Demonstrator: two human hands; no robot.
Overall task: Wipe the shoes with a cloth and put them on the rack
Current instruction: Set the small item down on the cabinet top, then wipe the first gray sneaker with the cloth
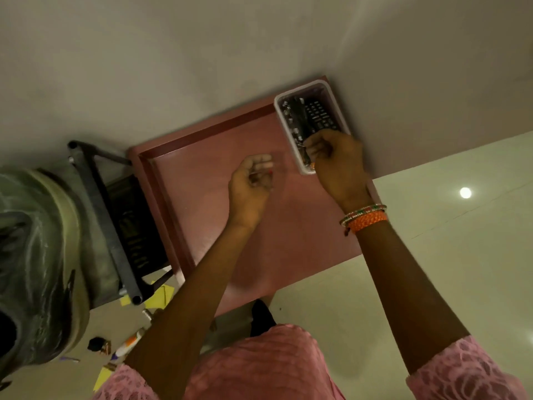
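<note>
Head view: the right hand (336,157) curls its grip into the white plastic tray of remotes (310,122); the left hand (253,183) pinches something small and blurred above the pink tabletop (202,180). No shoes or cloth show, so wiping hasn't begun; fetching a cloth looks next.

Head cam, steep down, close.

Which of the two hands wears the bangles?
The right hand, reaching into the white tray of remotes, has orange and beaded bangles on its wrist. The left hand, over the pink table, has a bare wrist.
</note>
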